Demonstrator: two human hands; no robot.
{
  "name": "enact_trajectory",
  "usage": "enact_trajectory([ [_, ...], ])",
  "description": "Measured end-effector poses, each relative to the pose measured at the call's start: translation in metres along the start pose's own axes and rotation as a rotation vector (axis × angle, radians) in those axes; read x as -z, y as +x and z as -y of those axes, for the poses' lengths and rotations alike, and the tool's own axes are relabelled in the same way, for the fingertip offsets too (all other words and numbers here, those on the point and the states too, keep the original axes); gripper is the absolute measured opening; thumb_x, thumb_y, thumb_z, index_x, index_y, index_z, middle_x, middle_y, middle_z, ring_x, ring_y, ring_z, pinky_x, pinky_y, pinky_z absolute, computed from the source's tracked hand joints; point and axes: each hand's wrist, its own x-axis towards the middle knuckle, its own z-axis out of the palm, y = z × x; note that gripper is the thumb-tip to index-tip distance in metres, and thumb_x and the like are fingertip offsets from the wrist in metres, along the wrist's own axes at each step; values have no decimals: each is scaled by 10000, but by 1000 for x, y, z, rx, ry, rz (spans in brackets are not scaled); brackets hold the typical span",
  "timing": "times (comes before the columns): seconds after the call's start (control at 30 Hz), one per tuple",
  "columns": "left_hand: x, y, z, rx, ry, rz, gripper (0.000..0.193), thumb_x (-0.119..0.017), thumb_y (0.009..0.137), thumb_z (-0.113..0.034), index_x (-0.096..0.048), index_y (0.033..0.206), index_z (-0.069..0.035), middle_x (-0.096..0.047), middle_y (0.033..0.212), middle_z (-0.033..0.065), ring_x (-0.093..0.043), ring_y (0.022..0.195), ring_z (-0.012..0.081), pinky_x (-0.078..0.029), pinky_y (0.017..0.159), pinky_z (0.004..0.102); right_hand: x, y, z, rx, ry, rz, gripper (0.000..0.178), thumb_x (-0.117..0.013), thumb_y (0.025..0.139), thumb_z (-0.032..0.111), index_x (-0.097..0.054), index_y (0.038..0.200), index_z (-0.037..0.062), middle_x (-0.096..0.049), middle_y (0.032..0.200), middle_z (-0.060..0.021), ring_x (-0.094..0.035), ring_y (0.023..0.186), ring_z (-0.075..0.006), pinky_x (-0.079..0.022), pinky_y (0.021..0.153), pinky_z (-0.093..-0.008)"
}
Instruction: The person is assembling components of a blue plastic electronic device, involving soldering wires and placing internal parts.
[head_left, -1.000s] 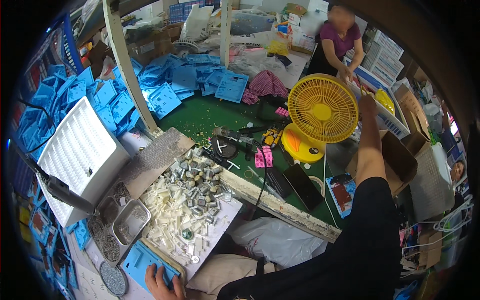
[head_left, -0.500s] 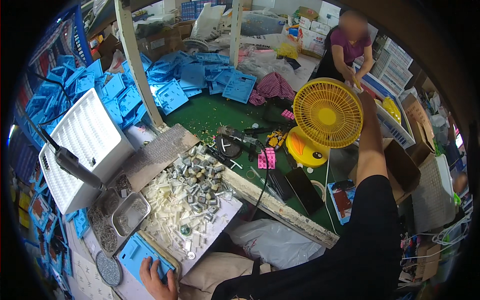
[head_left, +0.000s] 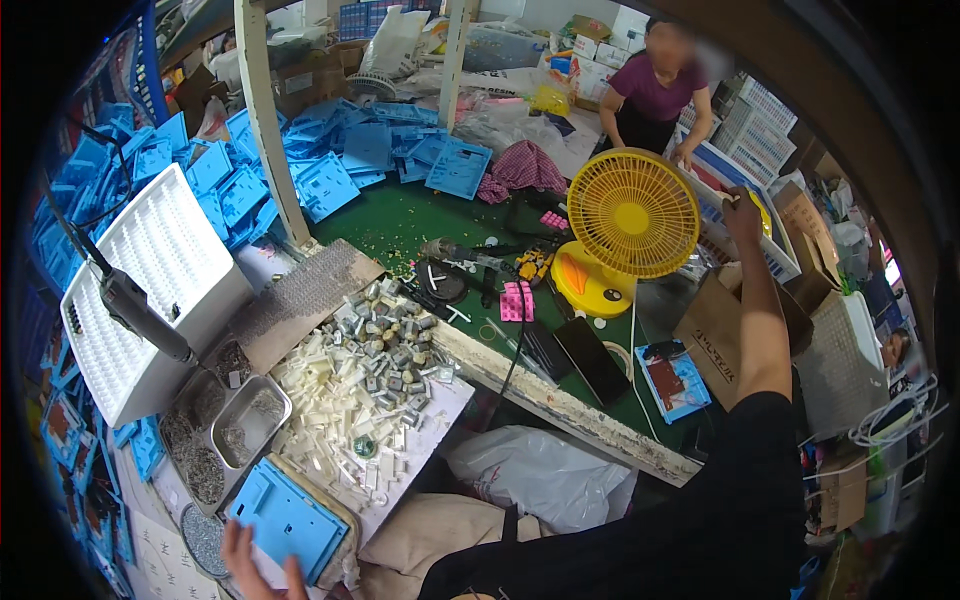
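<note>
My left hand (head_left: 258, 568), fingers spread, beside the blue panel (head_left: 290, 525) (edge contact, I judge, steadies best); my right hand (head_left: 743, 214) near the crate (head_left: 716, 213), its grip indiscernible.

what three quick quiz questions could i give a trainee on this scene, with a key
1. True or false: the larger pink piece is left of the fan in the picture.
2. Which of these is nearest the left hand?
a) plastic bag
b) blue panel
c) fan
3. Which of the wearer's hands is nearer the fan?

Key:
1. True
2. b
3. The right hand
</note>
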Motion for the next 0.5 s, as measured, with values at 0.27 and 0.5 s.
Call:
enact_trajectory([
  [0.27, -40, -32, 22, 61, -15, 380, 540, -781, 759, -149, -577, 1239, -10, -507, 1346, 233, -462, 1273, 441, -355, 1083, 511, 69, -83, 93, 144, 410, -257, 246, -639, 949, 121, -629, 1194, 105, -690, 823, -81, -670, 739, -183, -519, 686, -333],
  [0.5, -40, -28, 15, 43, 2, 229, 516, -785, 773, -219, -577, 1194, -6, -512, 1296, 227, -471, 1223, 421, -328, 1073, 521, 98, -191, 262, 522, 827, -75, 211, -682, 902, 34, -676, 1112, 47, -688, 828, -49, -651, 720, -123, -526, 668, -277],
])
